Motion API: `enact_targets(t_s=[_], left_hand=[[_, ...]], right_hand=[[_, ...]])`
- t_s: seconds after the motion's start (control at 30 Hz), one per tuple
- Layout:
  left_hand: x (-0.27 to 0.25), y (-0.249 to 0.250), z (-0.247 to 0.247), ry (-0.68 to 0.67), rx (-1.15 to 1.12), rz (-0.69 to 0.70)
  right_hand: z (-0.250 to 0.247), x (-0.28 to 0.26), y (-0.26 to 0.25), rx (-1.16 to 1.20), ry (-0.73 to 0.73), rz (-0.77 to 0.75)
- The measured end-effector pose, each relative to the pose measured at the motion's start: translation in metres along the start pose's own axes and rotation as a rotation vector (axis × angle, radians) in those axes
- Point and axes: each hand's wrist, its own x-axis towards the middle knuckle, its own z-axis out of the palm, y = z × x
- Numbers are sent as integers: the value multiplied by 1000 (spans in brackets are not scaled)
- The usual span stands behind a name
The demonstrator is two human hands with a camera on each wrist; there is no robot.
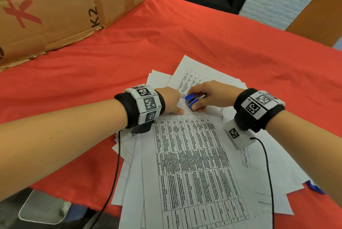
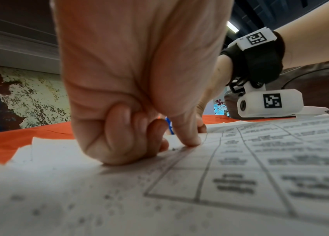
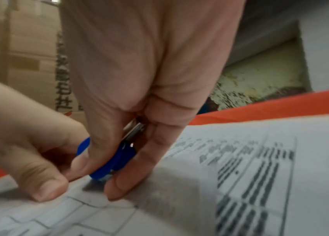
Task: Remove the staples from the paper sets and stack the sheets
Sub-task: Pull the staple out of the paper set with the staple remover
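Observation:
A loose pile of white sheets (image 1: pixel 262 164) lies on the red cloth, and a printed table sheet (image 1: pixel 194 154) is on top. My left hand (image 1: pixel 174 104) rests on that sheet's far corner, its fingers (image 2: pixel 119 135) curled under and holding nothing, while the thumb (image 2: pixel 189 138) presses the paper down. Just to its right, my right hand (image 1: pixel 201 99) pinches a blue staple remover (image 1: pixel 192 99) with metal jaws, its tip down on the paper (image 3: pixel 107 164) near my left thumb. A small dark speck (image 2: pixel 173 149) sits on the sheet beside the thumb.
A big cardboard box (image 1: pixel 55 6) stands at the back left on the red tablecloth (image 1: pixel 185 43). A wooden chair back (image 1: pixel 318 16) is at the far right. A blue object (image 1: pixel 314 187) pokes out from under the pile's right edge. Black cables trail from both wrists.

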Motion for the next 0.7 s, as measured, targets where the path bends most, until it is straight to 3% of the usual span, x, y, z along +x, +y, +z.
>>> enact_targets(t_s=[0.07, 0.23, 0.43, 0.5, 0.57, 0.63, 0.7], left_hand=[[0, 1, -1, -5, 17, -4], [-2, 0, -1, -19, 21, 7], [-5, -4, -4, -27, -28, 8], [-6, -9, -5, -18, -163, -21], [-9, -14, -6, -63, -608, -53], [-19, -13, -2, -229, -1410, -81], [-31, -8, 4, -400, -1968, -41]], right_hand=[[2, 1, 6, 93, -6, -3], [-1, -2, 26, 579, -42, 46], [2, -16, 28, 653, -35, 36], [4, -20, 17, 656, -9, -12], [2, -24, 4, 676, 30, -79], [-4, -29, -15, 642, 48, -150], [-11, -32, -36, 345, 78, -199]])
